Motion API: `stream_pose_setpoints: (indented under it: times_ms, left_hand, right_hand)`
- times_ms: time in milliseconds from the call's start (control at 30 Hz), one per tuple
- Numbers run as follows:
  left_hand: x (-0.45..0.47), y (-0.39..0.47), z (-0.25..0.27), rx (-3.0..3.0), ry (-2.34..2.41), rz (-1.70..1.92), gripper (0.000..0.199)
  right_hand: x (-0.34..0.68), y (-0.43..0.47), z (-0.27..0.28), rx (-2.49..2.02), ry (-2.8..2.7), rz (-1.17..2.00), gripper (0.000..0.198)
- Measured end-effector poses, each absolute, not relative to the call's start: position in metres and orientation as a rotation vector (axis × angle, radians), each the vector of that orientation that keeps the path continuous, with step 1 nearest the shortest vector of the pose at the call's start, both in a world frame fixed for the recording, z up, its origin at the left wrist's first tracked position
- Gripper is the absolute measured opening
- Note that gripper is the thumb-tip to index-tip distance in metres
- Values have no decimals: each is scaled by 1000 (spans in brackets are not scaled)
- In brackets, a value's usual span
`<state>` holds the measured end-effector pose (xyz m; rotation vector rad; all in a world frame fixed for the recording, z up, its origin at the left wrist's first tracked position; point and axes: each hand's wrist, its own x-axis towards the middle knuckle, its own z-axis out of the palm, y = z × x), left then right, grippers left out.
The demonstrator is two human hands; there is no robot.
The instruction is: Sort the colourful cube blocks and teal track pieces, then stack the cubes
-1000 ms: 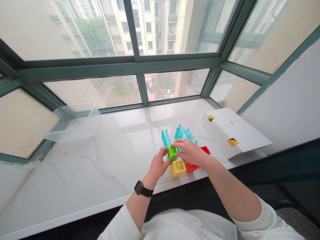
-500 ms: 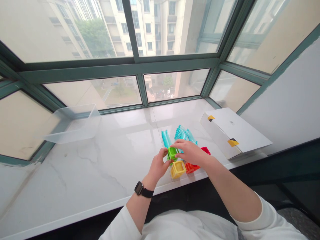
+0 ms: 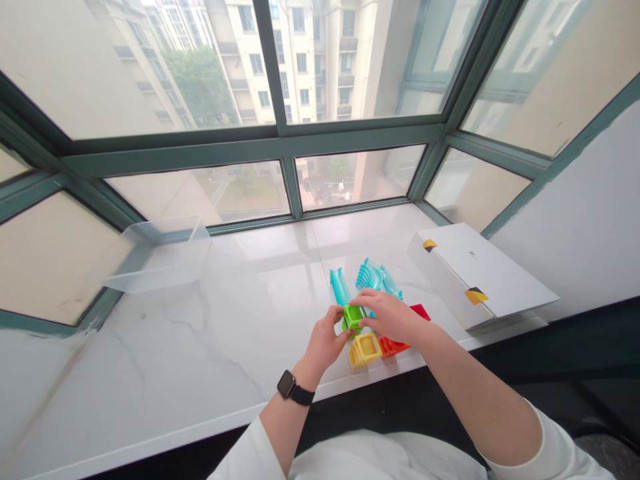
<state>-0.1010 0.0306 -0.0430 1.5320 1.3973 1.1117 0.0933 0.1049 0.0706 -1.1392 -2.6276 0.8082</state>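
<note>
The left hand (image 3: 324, 341) and right hand (image 3: 393, 316) both grip the green block (image 3: 353, 321), at the left's two o'clock, the right's nine.

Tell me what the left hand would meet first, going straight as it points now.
The green block, which the left hand seems to hold; then probably the right hand, though depth is unclear.

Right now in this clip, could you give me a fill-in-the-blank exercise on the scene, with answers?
1. The left hand and right hand both touch a block coloured ____.
2. The watch is on the person's ____ wrist.
3. The cube directly left of the red block is ____.
4. Between the bin and the white box, the one farther right is the ____.

Answers: green; left; yellow; white box.
</note>
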Motion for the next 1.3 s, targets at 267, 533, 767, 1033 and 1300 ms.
stream_pose_setpoints:
  times_ms: [267, 533, 767, 1033, 1300]
  left_hand:
    - [-107, 30, -36, 1627, 1518, 928, 48]
    - [-108, 33, -18, 1668, 1581, 727, 45]
    - [-110, 28, -5, 1638, 1541, 669, 50]
    - [-109, 24, -26, 1618, 1547, 812, 59]
    - [-133, -12, -45, 1526, 1637, 1064, 51]
  right_hand:
    - [82, 105, 84, -1234, -2674, 903, 36]
    - [61, 108, 104, -1426, -2806, 972, 37]
    - [56, 104, 110, -1476, -2866, 931, 39]
    - [66, 99, 92, -1421, -2823, 880, 40]
    - [89, 94, 94, -1164, -2658, 778, 53]
